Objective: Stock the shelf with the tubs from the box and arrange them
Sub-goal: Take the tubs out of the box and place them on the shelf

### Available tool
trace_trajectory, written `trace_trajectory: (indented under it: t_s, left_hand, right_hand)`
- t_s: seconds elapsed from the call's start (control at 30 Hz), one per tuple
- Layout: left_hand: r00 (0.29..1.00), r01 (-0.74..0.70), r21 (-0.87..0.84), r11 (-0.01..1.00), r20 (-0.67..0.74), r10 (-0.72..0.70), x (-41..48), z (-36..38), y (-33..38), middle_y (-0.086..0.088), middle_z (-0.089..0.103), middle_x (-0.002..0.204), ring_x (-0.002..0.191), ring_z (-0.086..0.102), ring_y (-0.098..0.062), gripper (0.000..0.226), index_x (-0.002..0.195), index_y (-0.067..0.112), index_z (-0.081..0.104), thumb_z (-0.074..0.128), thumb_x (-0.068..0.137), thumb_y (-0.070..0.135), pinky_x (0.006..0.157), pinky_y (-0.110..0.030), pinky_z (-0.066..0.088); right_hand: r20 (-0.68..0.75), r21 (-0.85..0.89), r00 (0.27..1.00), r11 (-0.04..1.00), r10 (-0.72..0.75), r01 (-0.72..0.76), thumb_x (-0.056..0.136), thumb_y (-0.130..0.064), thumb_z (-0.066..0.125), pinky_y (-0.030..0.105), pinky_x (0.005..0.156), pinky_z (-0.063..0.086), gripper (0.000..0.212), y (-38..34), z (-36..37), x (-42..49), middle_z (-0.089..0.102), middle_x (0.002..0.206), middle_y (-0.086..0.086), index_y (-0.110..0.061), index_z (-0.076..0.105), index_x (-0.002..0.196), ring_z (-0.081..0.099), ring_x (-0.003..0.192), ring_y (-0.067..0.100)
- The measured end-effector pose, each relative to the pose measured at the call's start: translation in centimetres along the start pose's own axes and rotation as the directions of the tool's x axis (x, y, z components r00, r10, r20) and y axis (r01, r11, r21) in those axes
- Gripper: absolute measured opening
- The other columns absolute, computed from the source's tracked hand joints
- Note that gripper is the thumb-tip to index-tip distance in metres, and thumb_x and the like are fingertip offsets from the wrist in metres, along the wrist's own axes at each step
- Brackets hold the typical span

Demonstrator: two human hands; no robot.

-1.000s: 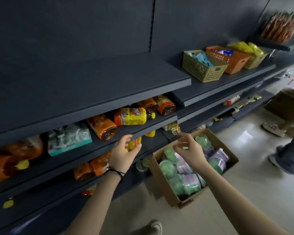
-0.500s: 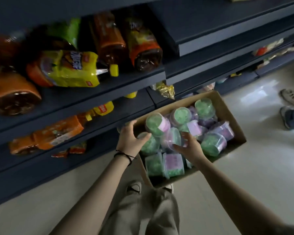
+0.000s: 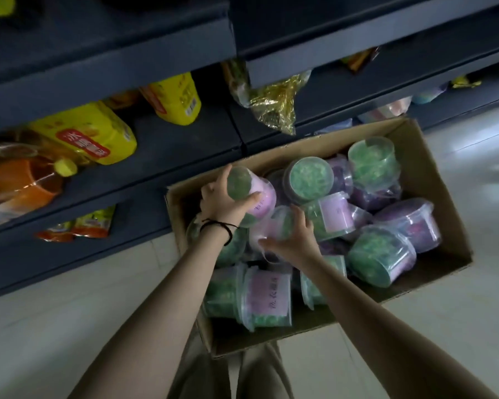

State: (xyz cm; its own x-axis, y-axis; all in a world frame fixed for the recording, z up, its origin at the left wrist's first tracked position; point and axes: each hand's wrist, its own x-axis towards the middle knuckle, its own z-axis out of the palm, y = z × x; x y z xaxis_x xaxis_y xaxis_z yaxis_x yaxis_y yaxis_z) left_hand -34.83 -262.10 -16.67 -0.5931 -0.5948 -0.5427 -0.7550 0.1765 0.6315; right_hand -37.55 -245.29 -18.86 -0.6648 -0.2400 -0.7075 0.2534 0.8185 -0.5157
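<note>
Both hands (image 3: 257,214) (closed) around tubs (image 3: 252,194)

Glossy clear plastic tubs (image 3: 380,256) – matt cardboard box (image 3: 432,180)

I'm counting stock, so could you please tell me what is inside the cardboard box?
The cardboard box holds clear tubs of green and purple contents, piled loosely. The left hand grips one; the right hand rests on another. Lower layers and the box floor are covered.
</note>
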Motion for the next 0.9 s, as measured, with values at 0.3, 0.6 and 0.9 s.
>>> trace_trajectory:
  t_s: [0.3, 0.6, 0.9]
  left_hand:
    - [0.992, -0.117, -0.185, 0.976, -0.078, 0.104, -3.8, -4.3, -1.8, 0.005, 0.039, 0.118, 0.1, 0.046, -0.003, 0.095, 0.117, 0.028, 0.039, 0.07, 0.033, 0.058, 0.073, 0.001, 0.035]
    - [0.999, -0.013, -0.244, 0.97, -0.042, 0.003, -5.4, -4.5, -2.2, -0.004, 0.045, 0.114, 0.102, 0.053, -0.018, 0.09, 0.107, 0.019, 0.026, 0.082, 0.043, 0.048, 0.065, -0.018, 0.041]
    - [0.994, 0.056, -0.253, 0.966, 0.108, -0.03, -4.0, -5.8, -2.7, 0.008, 0.047, 0.127, 0.112, 0.051, -0.013, 0.116, 0.14, 0.023, 0.032, 0.084, 0.041, 0.053, 0.087, -0.029, 0.044]
  right_hand:
    - [0.071, -0.154, 0.921, 0.908, -0.382, 0.389, 0.066, -0.018, 0.067, 0.045, 0.095, 0.047, 0.077, -0.1, -2.5, -0.1, 0.049, 0.139, -0.005, -0.038, 0.045, 0.137, 0.051, 0.121, 0.026]
    - [-0.377, -0.029, 0.897, 0.971, -0.229, 0.236, 0.073, -0.028, 0.081, 0.041, 0.096, 0.043, 0.066, -0.5, -1.0, -0.9, 0.056, 0.122, 0.011, -0.009, 0.052, 0.13, 0.051, 0.113, 0.029]
    - [-0.183, 0.693, 0.852, 0.679, 0.49, -0.241, 0.064, -0.039, 0.087, 0.04, 0.101, 0.039, 0.113, -3.7, 3.6, -0.7, 0.019, 0.149, 0.018, -0.02, 0.014, 0.147, 0.037, 0.13, 0.038]
